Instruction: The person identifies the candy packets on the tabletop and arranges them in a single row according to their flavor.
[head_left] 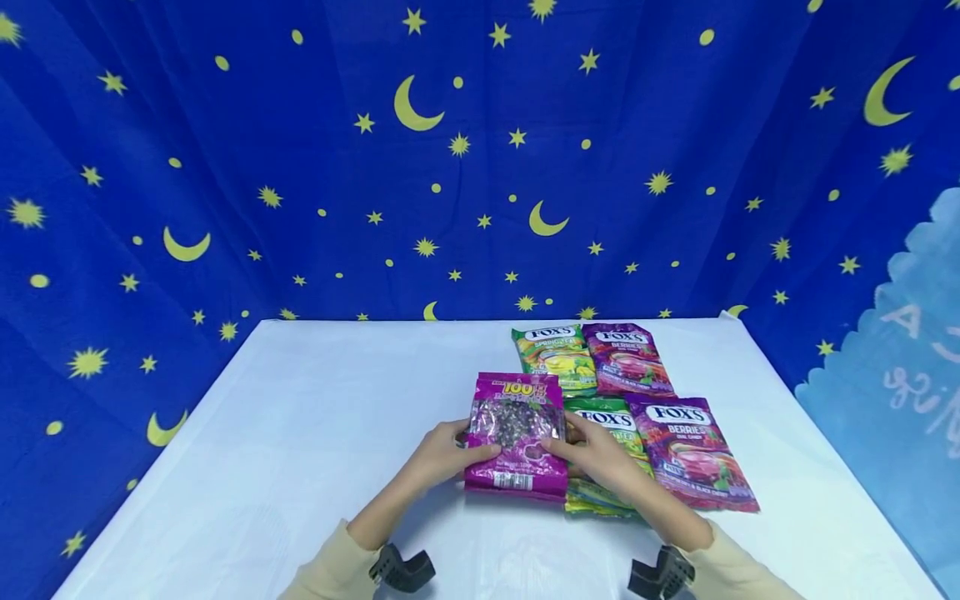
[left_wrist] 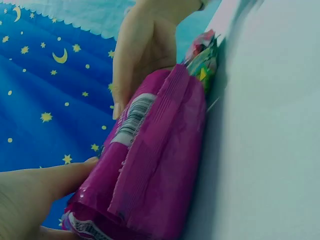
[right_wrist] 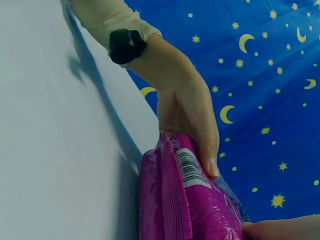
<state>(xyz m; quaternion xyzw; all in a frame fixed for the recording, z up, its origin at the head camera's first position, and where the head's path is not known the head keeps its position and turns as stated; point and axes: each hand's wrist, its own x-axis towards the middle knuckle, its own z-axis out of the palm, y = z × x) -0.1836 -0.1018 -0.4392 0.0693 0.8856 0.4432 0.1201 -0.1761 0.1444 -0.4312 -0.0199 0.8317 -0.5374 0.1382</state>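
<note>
Between both hands is a shiny purple candy bag (head_left: pixel 516 437) with a clear window full of dark pieces and a barcode near its lower edge. My left hand (head_left: pixel 442 454) grips its left side, thumb on the front. On the other side my right hand (head_left: pixel 600 454) grips it the same way. Both wrist views show the bag's crimped bottom seam, with the bag (left_wrist: pixel 165 150) close over the white surface; whether it touches is unclear. Right beside it, a green Fox's Spring Tea bag (head_left: pixel 607 419) lies partly hidden behind my right hand.
A second green Fox's bag (head_left: pixel 555 358) and a purple Fox's Berries bag (head_left: pixel 628 358) lie farther back. Another Berries bag (head_left: pixel 693 454) lies right of my right hand. The white table (head_left: pixel 315 417) meets a blue star-and-moon cloth (head_left: pixel 337 167) behind.
</note>
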